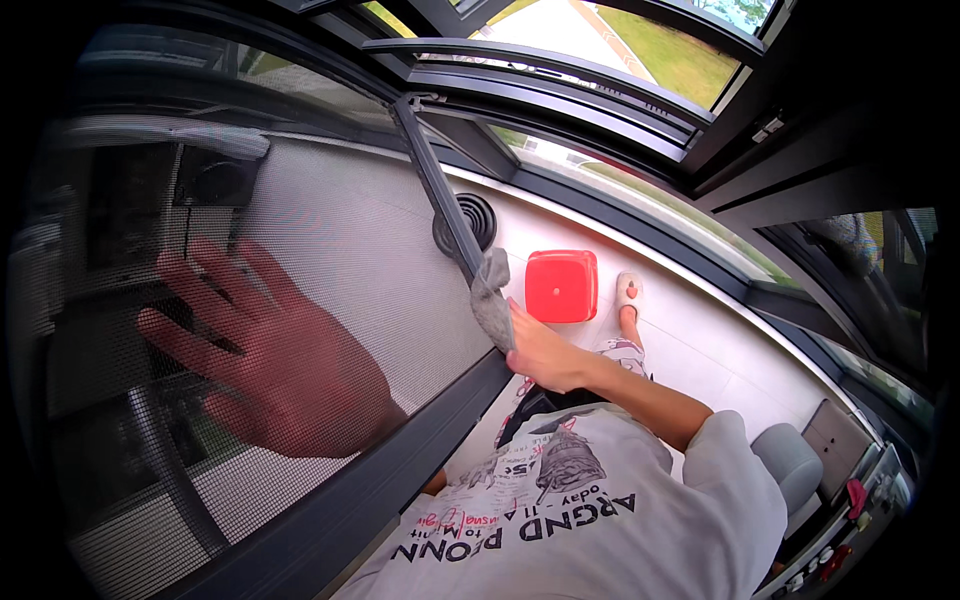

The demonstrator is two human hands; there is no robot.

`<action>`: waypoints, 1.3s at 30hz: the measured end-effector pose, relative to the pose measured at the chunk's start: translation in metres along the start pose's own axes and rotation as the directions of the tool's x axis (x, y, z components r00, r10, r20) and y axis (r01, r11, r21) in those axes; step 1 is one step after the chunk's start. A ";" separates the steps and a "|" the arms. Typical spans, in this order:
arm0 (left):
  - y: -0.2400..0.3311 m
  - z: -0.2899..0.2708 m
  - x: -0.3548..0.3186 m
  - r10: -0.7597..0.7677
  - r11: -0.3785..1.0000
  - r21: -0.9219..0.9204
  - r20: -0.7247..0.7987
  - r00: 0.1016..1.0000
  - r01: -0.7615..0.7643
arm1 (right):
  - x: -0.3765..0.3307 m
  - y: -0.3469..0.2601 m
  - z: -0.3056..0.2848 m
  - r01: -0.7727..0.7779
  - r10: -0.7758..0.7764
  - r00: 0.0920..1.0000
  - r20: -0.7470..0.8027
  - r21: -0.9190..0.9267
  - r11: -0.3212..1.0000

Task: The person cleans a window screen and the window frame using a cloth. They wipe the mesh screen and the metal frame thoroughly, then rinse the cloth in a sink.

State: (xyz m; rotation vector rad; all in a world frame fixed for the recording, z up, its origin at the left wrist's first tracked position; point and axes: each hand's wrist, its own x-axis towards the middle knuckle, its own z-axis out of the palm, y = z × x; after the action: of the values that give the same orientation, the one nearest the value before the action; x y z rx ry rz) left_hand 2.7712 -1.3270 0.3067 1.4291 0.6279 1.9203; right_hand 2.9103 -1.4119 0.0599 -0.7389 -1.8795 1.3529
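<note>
A window screen with a dark frame [435, 180] and fine grey mesh [345, 225] stands slanted across the left half of the view. Behind the mesh, my left hand [300, 385] is open, its fingers spread toward the upper left; whether it touches the mesh I cannot tell. My right hand [545, 350] is closed round a grey cloth [490, 300], which is folded over the side bar of the frame near its lower corner. My right fingertips are partly hidden by the cloth and the bar.
On the pale tiled floor [700, 350] are a red stool [560, 287], a black ribbed round object [475, 218] partly behind the bar, and my slippered foot [628, 292]. Open dark window frames [560, 75] cross the top. A grey chair [787, 460] and cluttered shelf [835, 560] stand at right.
</note>
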 end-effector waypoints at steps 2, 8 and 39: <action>0.000 -0.001 0.000 0.009 1.000 -0.003 -0.007 1.000 -0.009 | -0.008 -0.017 0.007 -0.043 0.044 0.998 -0.045 0.021 0.999; 0.004 0.004 0.001 0.021 1.000 0.009 -0.008 1.000 -0.021 | 0.173 0.037 -0.042 0.064 -0.045 0.954 -0.295 0.054 0.996; 0.000 0.029 -0.011 -0.025 0.948 -0.316 -0.230 0.973 -0.050 | 0.368 -0.049 -0.128 0.294 -0.459 0.758 -0.463 -0.385 0.875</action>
State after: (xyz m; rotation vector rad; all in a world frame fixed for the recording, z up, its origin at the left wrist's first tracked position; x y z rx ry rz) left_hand 2.8010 -1.3354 0.3085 1.0175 0.3863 2.1048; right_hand 2.7912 -1.0693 0.2102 -0.7315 -1.6463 0.5268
